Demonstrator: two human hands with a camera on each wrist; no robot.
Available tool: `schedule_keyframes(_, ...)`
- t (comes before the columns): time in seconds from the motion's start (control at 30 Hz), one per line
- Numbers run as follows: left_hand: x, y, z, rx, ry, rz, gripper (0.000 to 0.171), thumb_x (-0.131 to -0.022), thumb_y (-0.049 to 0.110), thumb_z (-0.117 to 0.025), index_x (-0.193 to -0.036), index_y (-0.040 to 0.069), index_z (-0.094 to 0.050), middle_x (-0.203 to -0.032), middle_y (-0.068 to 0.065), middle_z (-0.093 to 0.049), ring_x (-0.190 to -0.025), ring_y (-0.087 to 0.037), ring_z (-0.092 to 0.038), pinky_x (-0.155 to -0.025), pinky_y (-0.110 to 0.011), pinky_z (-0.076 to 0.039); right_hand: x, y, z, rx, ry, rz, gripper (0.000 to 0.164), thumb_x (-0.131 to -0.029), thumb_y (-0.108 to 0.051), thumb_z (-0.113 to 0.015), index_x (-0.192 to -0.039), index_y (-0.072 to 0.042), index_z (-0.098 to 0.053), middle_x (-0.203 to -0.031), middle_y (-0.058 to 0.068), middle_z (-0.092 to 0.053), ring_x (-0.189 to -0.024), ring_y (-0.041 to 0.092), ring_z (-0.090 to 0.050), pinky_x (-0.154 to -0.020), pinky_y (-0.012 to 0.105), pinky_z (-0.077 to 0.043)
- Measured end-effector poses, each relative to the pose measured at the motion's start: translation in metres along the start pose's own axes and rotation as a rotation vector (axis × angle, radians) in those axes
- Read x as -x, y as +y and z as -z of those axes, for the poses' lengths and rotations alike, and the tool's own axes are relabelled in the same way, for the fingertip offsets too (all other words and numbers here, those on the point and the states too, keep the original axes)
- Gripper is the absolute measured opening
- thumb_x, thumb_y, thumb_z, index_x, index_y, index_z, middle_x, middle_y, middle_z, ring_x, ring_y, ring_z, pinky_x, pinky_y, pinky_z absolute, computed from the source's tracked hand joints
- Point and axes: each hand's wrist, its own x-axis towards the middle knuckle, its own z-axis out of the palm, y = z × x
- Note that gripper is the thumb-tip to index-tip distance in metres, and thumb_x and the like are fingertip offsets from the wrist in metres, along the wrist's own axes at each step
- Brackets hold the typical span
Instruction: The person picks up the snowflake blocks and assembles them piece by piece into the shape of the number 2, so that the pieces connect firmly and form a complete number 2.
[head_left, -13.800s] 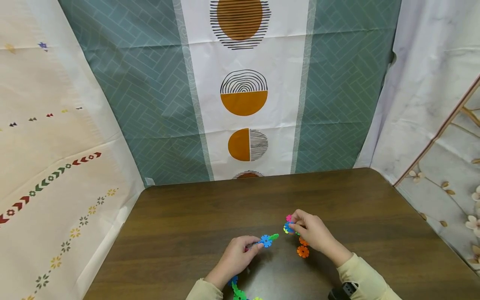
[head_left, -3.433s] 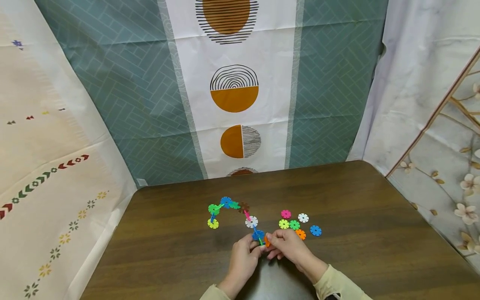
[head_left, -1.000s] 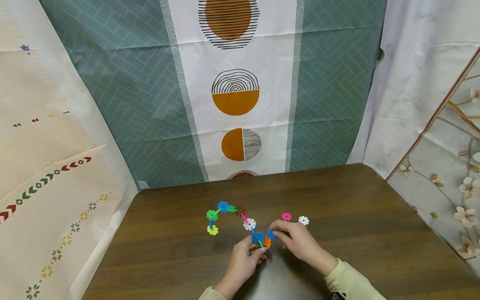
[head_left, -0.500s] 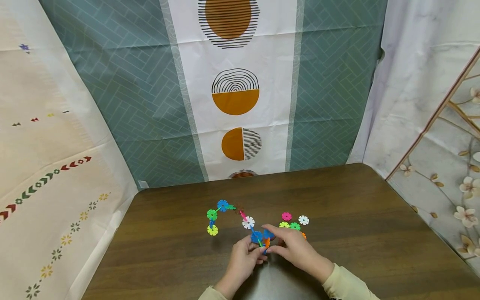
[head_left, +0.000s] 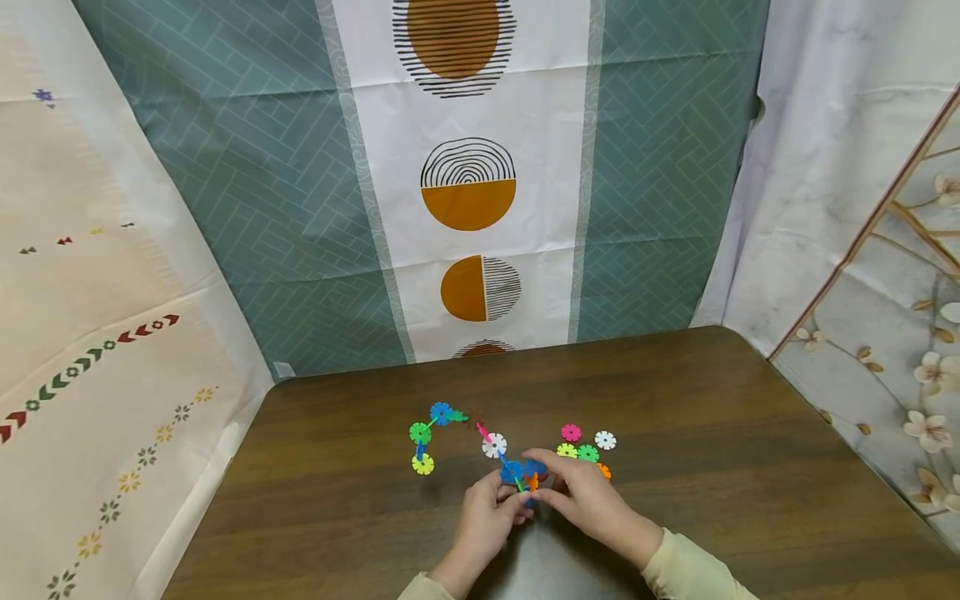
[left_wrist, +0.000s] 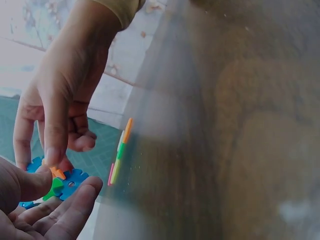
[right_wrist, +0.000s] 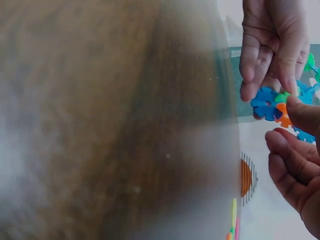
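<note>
A chain of notched plastic discs in several colours curves from a yellow disc (head_left: 423, 464) past a white disc (head_left: 494, 446) to my hands. My left hand (head_left: 483, 518) pinches the chain's near end, at a green disc (left_wrist: 54, 189) and a blue disc (right_wrist: 266, 104). My right hand (head_left: 592, 502) holds another blue disc (head_left: 535, 467) against the upright orange disc (right_wrist: 283, 115) there. Fingers partly hide where these discs meet, so how deep the slots engage cannot be seen.
Loose discs lie flat beyond my right hand: pink (head_left: 571, 432), white (head_left: 605, 440), yellow (head_left: 567, 451), green (head_left: 588, 454) and orange (head_left: 604, 472), partly covered by the hand. The brown table (head_left: 337, 500) ends at hanging cloths.
The blue disc, loose on the right 3.4 s ago, is now in my right hand and has come left against the orange disc. Over the last half second the hands barely move.
</note>
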Motion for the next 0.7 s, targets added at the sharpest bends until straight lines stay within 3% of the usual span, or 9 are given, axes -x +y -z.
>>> schedule_keyframes(0.2,0.0,-0.003,0.004,-0.032,0.018,-0.022,0.012,-0.09,-0.001,-0.067,-0.099,-0.006,-0.061,-0.084,-0.016,-0.072,-0.068,-0.029,-0.07,-0.059,-0.028,-0.057,0.001,0.004,0.009,0.04,0.015,-0.02,0.058,-0.088,-0.026,-0.073,-0.141,-0.023,-0.051,-0.098,-0.002,-0.07,-0.058,-0.001,-0.051,-0.055,0.021,-0.046)
schedule_keyframes(0.3,0.0,-0.004,0.006,-0.035,0.029,-0.012,0.012,-0.09,-0.002,-0.066,-0.1,-0.006,-0.061,-0.086,-0.017,-0.072,-0.069,-0.03,-0.07,-0.059,-0.028,-0.057,-0.001,0.012,0.017,0.137,0.071,-0.037,0.046,-0.088,-0.026,-0.073,-0.131,-0.019,-0.061,-0.094,-0.003,-0.071,-0.06,0.0,-0.054,-0.058,0.023,-0.047)
schedule_keyframes(0.47,0.001,-0.005,0.01,-0.06,0.027,-0.013,0.011,-0.09,0.0,-0.066,-0.098,-0.004,-0.061,-0.086,-0.014,-0.072,-0.069,-0.027,-0.07,-0.061,-0.025,-0.056,-0.002,0.027,0.032,0.335,0.123,-0.184,0.02,-0.082,-0.013,-0.079,-0.101,-0.011,-0.074,-0.091,0.0,-0.069,-0.075,0.015,-0.063,-0.067,0.034,-0.051)
schedule_keyframes(0.57,0.001,-0.006,0.012,-0.077,0.022,-0.013,0.009,-0.091,0.001,-0.066,-0.098,-0.002,-0.061,-0.086,-0.014,-0.072,-0.07,-0.025,-0.07,-0.061,-0.024,-0.056,-0.001,0.037,0.042,0.392,0.105,-0.289,0.021,-0.082,-0.008,-0.078,-0.102,-0.01,-0.073,-0.09,0.004,-0.065,-0.074,0.019,-0.059,-0.064,0.037,-0.05)
schedule_keyframes(0.7,0.001,-0.007,0.014,-0.093,0.01,-0.013,0.009,-0.092,0.002,-0.066,-0.098,-0.001,-0.06,-0.086,-0.015,-0.072,-0.07,-0.025,-0.07,-0.061,-0.024,-0.056,-0.001,0.05,0.051,0.468,0.041,-0.358,0.031,-0.085,-0.008,-0.075,-0.115,-0.009,-0.069,-0.09,0.011,-0.06,-0.069,0.022,-0.055,-0.058,0.038,-0.048)
